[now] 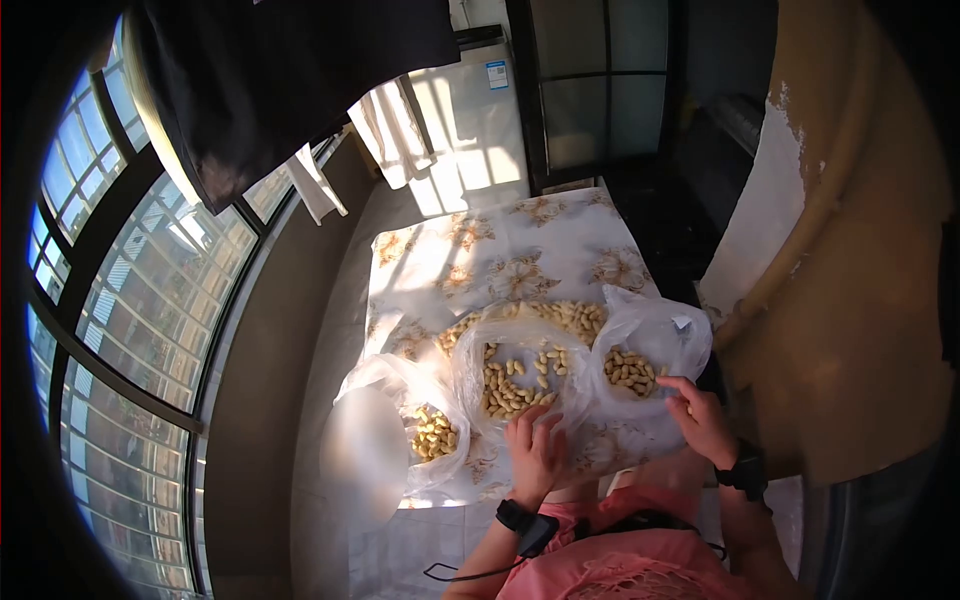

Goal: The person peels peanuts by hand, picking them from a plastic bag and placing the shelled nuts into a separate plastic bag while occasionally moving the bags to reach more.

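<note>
**Two hands at the peanut bags**

The left hand (536,455) lies at the near edge of the middle bag (468,375), fingers slightly bent beside the peanuts (505,393) inside; whether they grip anything is hidden. The right hand (702,420) reaches to the right bag (700,350), index finger towards its smaller pile (628,370) (the fingertips are too small to read, so I can't say whether they pinch a nut).

The left bag (380,372) holds a yellower pile (433,433), and more nuts (575,316) lie behind the middle bag, partly masked by its crumpled plastic. All rest on a flower-patterned surface (540,240) striped with sunlight.

Beyond, a dark cloth (270,90) hangs across the upper left, covering part of the window (160,290) and of a pale cabinet (480,130). A whitish blur (365,455) veils the left bag's outer side; black lens edges cut off the corners.
</note>
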A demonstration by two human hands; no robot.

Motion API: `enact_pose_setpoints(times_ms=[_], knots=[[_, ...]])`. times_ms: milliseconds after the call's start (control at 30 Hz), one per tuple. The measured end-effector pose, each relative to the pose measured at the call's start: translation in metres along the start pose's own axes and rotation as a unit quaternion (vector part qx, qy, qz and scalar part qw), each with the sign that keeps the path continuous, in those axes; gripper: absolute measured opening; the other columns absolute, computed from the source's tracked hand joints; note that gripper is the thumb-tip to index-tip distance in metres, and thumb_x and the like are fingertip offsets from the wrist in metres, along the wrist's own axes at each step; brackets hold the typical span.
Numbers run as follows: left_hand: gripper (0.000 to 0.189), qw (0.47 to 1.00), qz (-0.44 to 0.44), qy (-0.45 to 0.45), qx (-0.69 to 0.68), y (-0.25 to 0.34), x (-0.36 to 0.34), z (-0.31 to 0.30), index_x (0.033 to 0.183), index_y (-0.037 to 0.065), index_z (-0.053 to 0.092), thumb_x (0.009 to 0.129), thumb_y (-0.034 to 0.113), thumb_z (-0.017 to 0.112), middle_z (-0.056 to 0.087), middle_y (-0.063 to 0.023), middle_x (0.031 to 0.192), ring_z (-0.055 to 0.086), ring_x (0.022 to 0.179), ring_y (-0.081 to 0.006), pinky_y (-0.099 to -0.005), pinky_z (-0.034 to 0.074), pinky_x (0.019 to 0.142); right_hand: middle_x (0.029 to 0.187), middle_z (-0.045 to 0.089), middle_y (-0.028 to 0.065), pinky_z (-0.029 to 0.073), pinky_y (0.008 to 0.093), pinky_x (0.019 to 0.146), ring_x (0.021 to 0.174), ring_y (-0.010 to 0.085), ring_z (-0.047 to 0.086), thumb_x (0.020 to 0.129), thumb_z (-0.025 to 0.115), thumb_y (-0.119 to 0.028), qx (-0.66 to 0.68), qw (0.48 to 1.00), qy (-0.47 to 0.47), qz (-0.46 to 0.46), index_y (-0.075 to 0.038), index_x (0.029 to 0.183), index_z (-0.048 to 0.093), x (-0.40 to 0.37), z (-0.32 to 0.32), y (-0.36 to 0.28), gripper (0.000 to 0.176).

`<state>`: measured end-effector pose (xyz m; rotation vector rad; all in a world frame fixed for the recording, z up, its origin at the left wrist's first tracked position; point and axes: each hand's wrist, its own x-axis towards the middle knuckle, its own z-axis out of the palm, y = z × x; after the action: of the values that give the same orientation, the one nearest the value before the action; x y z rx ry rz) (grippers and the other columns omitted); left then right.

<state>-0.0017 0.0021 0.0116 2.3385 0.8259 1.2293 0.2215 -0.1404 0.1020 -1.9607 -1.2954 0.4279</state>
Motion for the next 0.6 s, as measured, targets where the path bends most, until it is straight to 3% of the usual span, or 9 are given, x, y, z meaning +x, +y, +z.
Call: enact_pose_setpoints(times_ms=[67, 100, 233, 300, 333, 400, 433, 600], knots=[[0.031, 1.0, -0.006, 0.017, 0.022, -0.011, -0.001, -0.007, 0.105, 0.009, 0.064, 0.076, 0.002, 0.07, 0.06, -0.0116, 0.114, 0.057, 0.107, -0.0328, -0.0442, 0.044, 0.088, 0.064, 0.05, 0.0025, 0.038, 0.0248, 0.055, 0.057, 0.0089, 0.047, 0.098, 0.059, -0.012, 0.119, 0.99, -0.046, -0.054, -0.006, 0.116, 0.065, 0.004, 0.009, -0.024, 0.021], [0.032, 0.999, -0.023, 0.018, 0.023, -0.014, -0.002, -0.009, 0.108, 0.01, 0.064, 0.077, 0.002, 0.07, 0.06, -0.0106, 0.115, 0.057, 0.107, -0.0319, -0.044, 0.043, 0.089, 0.071, 0.054, -0.0026, 0.036, 0.0214, 0.057, 0.063, 0.0042, 0.046, 0.102, 0.055, -0.014, 0.209, 0.974, -0.071, -0.052, -0.003, 0.109, 0.067, 0.007, 0.032, -0.013, 0.018], [0.032, 0.998, -0.043, 0.048, 0.007, -0.016, -0.002, -0.011, 0.11, 0.009, 0.063, 0.079, 0.002, 0.069, 0.062, -0.011, 0.114, 0.058, 0.105, -0.0317, -0.0426, 0.044, 0.088, 0.075, 0.052, -0.006, 0.035, 0.0209, 0.057, 0.064, 0.0043, 0.044, 0.105, 0.052, -0.017, 0.28, 0.946, -0.149, -0.064, -0.002, 0.105, 0.067, 0.023, 0.087, -0.029, 0.021], [0.031, 0.997, -0.055, 0.058, -0.009, -0.018, -0.006, -0.01, 0.11, 0.008, 0.062, 0.08, 0.002, 0.069, 0.062, -0.012, 0.113, 0.059, 0.103, -0.0326, -0.0425, 0.045, 0.087, 0.076, 0.048, -0.0051, 0.034, 0.0207, 0.055, 0.062, 0.0046, 0.042, 0.105, 0.054, -0.021, 0.489, 0.836, -0.204, 0.143, -0.004, 0.107, 0.063, 0.033, 0.109, -0.035, 0.02], [0.031, 0.996, -0.055, 0.062, -0.021, -0.019, -0.009, -0.009, 0.111, 0.007, 0.062, 0.081, 0.002, 0.069, 0.062, -0.0131, 0.112, 0.059, 0.102, -0.0335, -0.0424, 0.046, 0.086, 0.076, 0.048, -0.0051, 0.034, 0.0207, 0.055, 0.062, 0.0046, 0.042, 0.105, 0.054, -0.021, 0.489, 0.835, -0.207, 0.144, -0.004, 0.107, 0.063, 0.039, 0.121, -0.036, 0.02], [0.03, 0.996, -0.058, 0.067, -0.031, -0.02, -0.012, -0.01, 0.112, 0.006, 0.061, 0.082, 0.003, 0.069, 0.063, -0.0141, 0.112, 0.06, 0.1, -0.0345, -0.0424, 0.047, 0.085, 0.079, 0.049, -0.0036, 0.035, 0.0201, 0.056, 0.065, 0.0034, 0.045, 0.101, 0.06, -0.025, 0.606, 0.753, -0.146, 0.21, -0.006, 0.111, 0.058, 0.048, 0.143, -0.036, 0.021], [0.031, 0.996, -0.058, 0.065, -0.034, -0.02, -0.012, -0.01, 0.112, 0.006, 0.061, 0.083, 0.004, 0.069, 0.063, -0.0146, 0.111, 0.061, 0.1, -0.0349, -0.0425, 0.048, 0.085, 0.089, 0.054, -0.0005, 0.04, 0.0238, 0.062, 0.072, 0.0075, 0.05, 0.103, 0.058, -0.027, 0.628, 0.738, -0.142, 0.2, -0.007, 0.114, 0.055, 0.051, 0.151, -0.035, 0.023], [0.033, 0.994, -0.072, 0.06, -0.058, -0.019, -0.01, -0.012, 0.114, 0.005, 0.06, 0.083, 0.008, 0.072, 0.063, -0.0154, 0.111, 0.061, 0.099, -0.0352, -0.0427, 0.048, 0.085, 0.106, 0.058, 0.0056, 0.047, 0.0333, 0.081, 0.094, 0.0167, 0.058, 0.105, 0.051, -0.026, 0.688, 0.691, -0.106, 0.194, -0.008, 0.119, 0.054, 0.057, 0.173, -0.031, 0.023]])
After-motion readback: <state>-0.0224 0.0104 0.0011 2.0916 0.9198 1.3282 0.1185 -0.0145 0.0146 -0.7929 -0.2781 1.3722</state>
